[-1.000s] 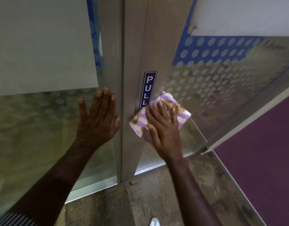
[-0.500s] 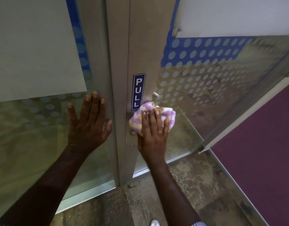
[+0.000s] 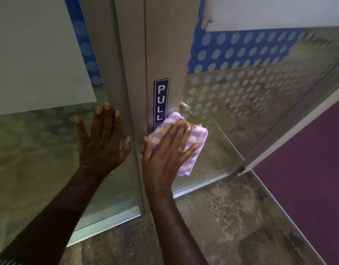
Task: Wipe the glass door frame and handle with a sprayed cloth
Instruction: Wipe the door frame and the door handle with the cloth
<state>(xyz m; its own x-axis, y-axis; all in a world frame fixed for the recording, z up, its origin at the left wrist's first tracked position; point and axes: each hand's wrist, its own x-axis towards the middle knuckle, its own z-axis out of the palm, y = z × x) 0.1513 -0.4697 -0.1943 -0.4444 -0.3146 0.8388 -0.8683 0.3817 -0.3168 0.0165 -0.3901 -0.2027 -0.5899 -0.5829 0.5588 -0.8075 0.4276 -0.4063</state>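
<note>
Cloth (image 3: 191, 148) has unfolded lengthwise down the frame (image 3: 164, 54) under right hand's (image 3: 164, 155) flat fingers; left hand (image 3: 101, 142) splayed

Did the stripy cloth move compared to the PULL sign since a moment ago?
Yes. The cloth spread flatter and reached further down and right of the PULL sign than half a second ago.

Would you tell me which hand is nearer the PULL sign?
Right hand, pressing the cloth just below the PULL sign; left hand lies flat on the glass further left.
</note>
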